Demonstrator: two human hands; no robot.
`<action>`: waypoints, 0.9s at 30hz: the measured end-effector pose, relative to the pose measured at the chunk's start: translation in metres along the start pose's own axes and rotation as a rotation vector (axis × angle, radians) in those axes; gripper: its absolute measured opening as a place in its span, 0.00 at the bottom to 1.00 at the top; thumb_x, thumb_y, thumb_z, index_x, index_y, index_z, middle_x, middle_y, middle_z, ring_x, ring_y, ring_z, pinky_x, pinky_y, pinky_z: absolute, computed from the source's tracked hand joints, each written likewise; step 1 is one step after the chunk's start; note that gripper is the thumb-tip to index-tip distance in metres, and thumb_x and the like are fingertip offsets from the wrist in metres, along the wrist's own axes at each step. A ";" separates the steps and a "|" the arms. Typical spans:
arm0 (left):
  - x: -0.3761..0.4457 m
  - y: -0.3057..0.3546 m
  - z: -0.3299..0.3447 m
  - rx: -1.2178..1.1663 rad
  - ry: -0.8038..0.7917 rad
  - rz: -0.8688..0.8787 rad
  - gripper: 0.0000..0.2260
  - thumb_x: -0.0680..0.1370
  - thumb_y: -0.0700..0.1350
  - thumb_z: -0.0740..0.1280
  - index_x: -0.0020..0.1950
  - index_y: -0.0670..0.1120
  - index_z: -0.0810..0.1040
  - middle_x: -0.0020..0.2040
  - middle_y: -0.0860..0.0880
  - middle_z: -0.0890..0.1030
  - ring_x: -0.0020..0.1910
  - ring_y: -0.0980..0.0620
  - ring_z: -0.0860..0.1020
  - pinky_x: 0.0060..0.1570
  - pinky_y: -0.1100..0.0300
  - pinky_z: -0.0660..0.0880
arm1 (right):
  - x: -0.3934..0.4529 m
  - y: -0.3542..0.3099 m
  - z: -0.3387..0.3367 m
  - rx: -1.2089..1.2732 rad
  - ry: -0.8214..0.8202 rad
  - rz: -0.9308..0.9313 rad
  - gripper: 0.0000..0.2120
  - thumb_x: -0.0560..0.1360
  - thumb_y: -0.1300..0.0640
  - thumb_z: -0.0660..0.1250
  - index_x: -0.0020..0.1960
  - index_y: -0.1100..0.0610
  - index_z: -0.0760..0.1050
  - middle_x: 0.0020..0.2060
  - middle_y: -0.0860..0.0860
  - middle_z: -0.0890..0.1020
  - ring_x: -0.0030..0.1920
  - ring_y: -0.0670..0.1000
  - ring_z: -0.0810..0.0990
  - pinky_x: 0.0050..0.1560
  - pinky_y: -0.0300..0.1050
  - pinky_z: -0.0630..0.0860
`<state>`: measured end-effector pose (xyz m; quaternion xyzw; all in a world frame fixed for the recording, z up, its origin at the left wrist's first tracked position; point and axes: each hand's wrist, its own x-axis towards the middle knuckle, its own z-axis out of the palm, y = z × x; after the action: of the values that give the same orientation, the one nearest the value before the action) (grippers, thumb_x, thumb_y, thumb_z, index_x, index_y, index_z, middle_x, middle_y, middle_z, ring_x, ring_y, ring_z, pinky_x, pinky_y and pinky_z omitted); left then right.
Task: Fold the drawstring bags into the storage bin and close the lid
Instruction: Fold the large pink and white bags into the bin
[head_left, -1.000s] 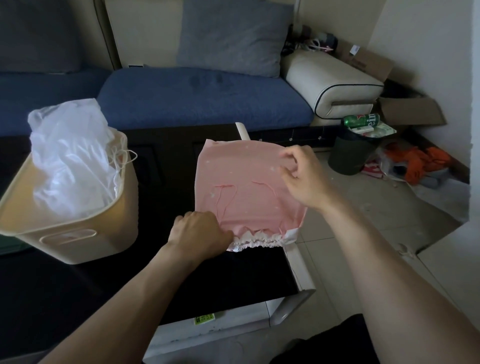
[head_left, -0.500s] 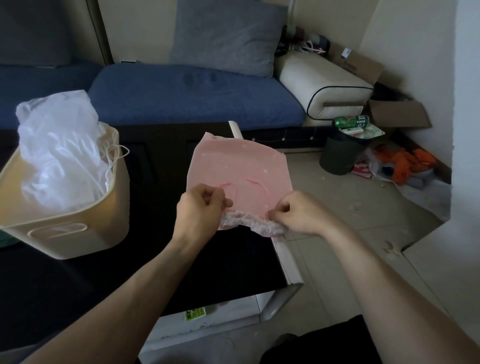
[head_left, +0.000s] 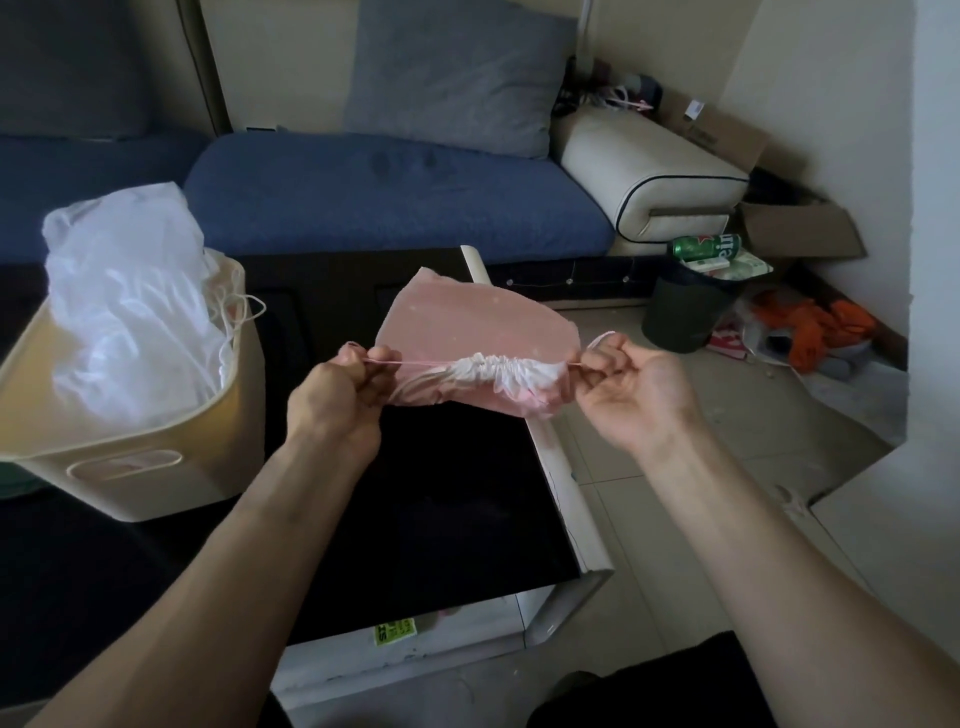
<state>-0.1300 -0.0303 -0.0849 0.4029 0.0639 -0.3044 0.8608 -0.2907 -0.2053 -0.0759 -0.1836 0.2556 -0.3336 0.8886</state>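
A pink drawstring bag (head_left: 470, 322) with a white lace mouth is held just above the black table, near its right edge. The mouth is gathered tight into a bunch. My left hand (head_left: 343, 395) pinches the pink cord at the bag's left end. My right hand (head_left: 631, 389) pinches the cord at the right end, and the cord runs taut between them. A cream storage bin (head_left: 130, 467) stands on the table at the left, with white bags (head_left: 124, 312) piled above its rim and white cords hanging over the side. No lid is in view.
The black table (head_left: 447, 519) has a white right edge with tiled floor beyond it. A blue sofa (head_left: 389, 192) with a grey cushion sits behind. A dark waste bin (head_left: 685, 312) with a green can, cardboard boxes and orange cloth lie at the right.
Both hands moved from the bag's lace edge to the cord ends and pulled them apart. The bag's mouth went from flat and open to gathered tight.
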 end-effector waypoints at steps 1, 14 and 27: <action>0.001 0.002 -0.001 0.036 -0.017 0.024 0.14 0.83 0.34 0.52 0.40 0.44 0.70 0.27 0.49 0.77 0.28 0.54 0.78 0.40 0.60 0.77 | -0.001 -0.003 0.000 0.003 0.008 -0.013 0.18 0.83 0.63 0.55 0.35 0.58 0.69 0.24 0.48 0.62 0.22 0.48 0.63 0.35 0.43 0.78; -0.018 0.011 0.005 0.416 -0.470 -0.088 0.13 0.75 0.30 0.53 0.35 0.45 0.63 0.28 0.49 0.64 0.25 0.54 0.59 0.26 0.61 0.58 | -0.004 -0.017 -0.007 -0.855 -0.141 -0.086 0.17 0.83 0.62 0.58 0.36 0.58 0.71 0.22 0.45 0.58 0.22 0.44 0.55 0.23 0.37 0.54; -0.027 0.012 0.002 0.585 -0.519 -0.168 0.13 0.68 0.28 0.53 0.32 0.46 0.64 0.27 0.49 0.64 0.23 0.55 0.56 0.24 0.62 0.52 | -0.011 -0.013 -0.011 -1.155 -0.283 0.002 0.17 0.83 0.59 0.63 0.36 0.56 0.78 0.23 0.47 0.61 0.21 0.45 0.56 0.21 0.36 0.57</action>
<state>-0.1454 -0.0133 -0.0662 0.5343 -0.2122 -0.4707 0.6693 -0.3100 -0.2087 -0.0745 -0.6797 0.2751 -0.1119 0.6706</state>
